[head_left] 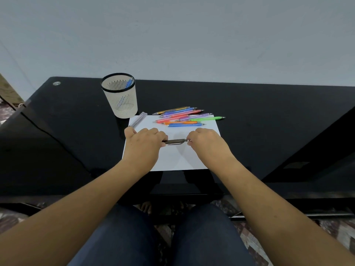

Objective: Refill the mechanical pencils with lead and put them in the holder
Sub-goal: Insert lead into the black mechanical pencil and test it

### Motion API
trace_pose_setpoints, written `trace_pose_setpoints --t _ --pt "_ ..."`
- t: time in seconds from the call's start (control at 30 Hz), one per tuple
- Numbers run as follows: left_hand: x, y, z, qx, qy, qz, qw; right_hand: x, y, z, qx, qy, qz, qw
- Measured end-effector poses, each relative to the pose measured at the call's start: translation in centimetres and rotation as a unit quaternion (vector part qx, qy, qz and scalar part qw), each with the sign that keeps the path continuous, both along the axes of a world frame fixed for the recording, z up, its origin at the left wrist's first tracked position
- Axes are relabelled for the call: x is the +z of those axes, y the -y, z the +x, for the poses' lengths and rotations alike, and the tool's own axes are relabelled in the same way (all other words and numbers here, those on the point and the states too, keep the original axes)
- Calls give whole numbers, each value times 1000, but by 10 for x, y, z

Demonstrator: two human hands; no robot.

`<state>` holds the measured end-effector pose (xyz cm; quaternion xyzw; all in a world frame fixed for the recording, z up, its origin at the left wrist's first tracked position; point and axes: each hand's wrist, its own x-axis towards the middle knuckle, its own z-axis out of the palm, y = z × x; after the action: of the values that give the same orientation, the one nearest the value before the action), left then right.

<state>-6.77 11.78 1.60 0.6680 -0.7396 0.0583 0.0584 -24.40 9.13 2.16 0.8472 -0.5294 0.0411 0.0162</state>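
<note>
Your left hand [143, 143] curls its grip round the dark slim mechanical pencil [175, 141]; its long axis runs nine to three over the white paper sheet [172, 160]; your right hand [205, 141] pinches the three o'clock end; the cream slotted holder [123, 100] stands at eleven.

The paper sheet [172, 160] lies on the table [269, 135]. The holder [123, 102] stands behind its far left corner, with the lead case [138, 120] across that corner. The loose pencils [184, 117] lie along the far edge. The held pencil [175, 141] spans from the left grip [143, 144] to the right grip [205, 143] over the sheet.
</note>
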Motion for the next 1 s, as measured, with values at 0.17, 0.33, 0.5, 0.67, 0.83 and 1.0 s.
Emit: trace_pose_setpoints --t 0.17,0.33,0.5,0.67,0.83,1.0 --pt "0 1 2 -2 11 1 1000 0 3 0 8 -8 1 1000" --pt "0 2 4 -8 11 -5 1000 -4 4 1 4 17 4 1000" --pt "2 1 8 -30 16 -13 999 -6 3 1 8 24 18 1000" --pt "3 1 9 -55 21 -8 998 -6 8 3 -7 18 55 998" --pt "0 4 10 -72 35 -3 997 -6 4 0 9 7 50 999" --pt "1 6 8 -82 30 -11 996 -3 4 -2 8 15 48 999"
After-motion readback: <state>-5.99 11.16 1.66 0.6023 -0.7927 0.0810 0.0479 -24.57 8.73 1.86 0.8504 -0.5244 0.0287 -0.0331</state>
